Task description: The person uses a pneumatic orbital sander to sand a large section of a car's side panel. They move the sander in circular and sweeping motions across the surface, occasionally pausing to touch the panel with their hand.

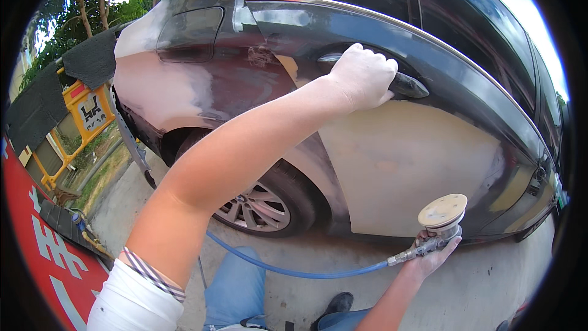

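Note:
My left hand point(364, 78), dusted pale, is closed around the door handle point(410, 86) of a dark car. In my right hand point(433, 262), low and in front of the door, is an air sander point(442, 213). Its round, pale pad faces up and stands apart from the door. A blue air hose point(306, 275) runs from the sander's fitting off to the left, passing behind my left forearm. Under the handle, the rear door point(407, 162) carries a broad beige, sanded-looking patch. Pinkish-white patches cover the rear fender point(162, 89).
The rear wheel point(260, 211) sits beside the door, partly hidden by my left arm. A yellow barrier point(89, 113) and dark cloths point(37, 107) stand at the far left. A red panel point(30, 227) fills the lower left. Concrete ground point(490, 276) lies below the car.

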`<state>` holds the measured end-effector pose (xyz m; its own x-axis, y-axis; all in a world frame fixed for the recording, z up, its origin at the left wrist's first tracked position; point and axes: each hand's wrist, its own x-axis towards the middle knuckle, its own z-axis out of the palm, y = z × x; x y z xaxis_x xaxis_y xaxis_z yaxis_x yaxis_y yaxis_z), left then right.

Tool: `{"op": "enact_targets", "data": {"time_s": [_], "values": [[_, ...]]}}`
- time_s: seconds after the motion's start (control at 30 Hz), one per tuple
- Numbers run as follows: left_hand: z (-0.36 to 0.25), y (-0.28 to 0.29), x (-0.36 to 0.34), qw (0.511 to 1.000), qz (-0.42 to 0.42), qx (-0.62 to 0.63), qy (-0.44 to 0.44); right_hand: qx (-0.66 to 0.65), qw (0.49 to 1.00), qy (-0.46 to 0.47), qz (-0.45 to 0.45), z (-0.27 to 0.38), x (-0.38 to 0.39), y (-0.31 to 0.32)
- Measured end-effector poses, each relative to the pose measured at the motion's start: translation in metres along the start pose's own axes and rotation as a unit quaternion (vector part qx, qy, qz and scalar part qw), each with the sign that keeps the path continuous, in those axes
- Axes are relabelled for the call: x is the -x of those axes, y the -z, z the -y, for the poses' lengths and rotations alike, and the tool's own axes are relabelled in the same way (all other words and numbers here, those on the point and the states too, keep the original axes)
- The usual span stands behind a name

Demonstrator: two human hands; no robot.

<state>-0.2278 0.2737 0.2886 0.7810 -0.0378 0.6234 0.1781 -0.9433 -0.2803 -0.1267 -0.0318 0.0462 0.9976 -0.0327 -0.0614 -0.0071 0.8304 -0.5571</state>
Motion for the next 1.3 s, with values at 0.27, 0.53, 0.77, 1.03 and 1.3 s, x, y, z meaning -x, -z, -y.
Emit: {"op": "enact_targets", "data": {"time_s": [0.27,0.53,0.77,1.03,1.3], "values": [[0.011,-0.019,-0.012,1.000,0.013,0.009,0.013,0.086,0.996,0.027,0.008,0.005,-0.002,0.015],[0.014,-0.023,0.007,0.998,-0.045,0.032,0.028,0.131,0.990,0.043,-0.019,0.009,-0.016,0.029],[0.031,-0.024,0.056,0.964,-0.243,0.105,0.011,0.123,0.992,0.021,0.024,0.004,-0.029,0.034],[0.079,-0.019,0.133,0.630,-0.357,0.586,0.362,0.155,0.988,0.026,-0.005,0.005,-0.041,0.052],[0.092,-0.014,0.129,0.478,-0.308,0.748,0.343,0.177,0.984,0.001,0.028,0.008,-0.058,0.076]]}}
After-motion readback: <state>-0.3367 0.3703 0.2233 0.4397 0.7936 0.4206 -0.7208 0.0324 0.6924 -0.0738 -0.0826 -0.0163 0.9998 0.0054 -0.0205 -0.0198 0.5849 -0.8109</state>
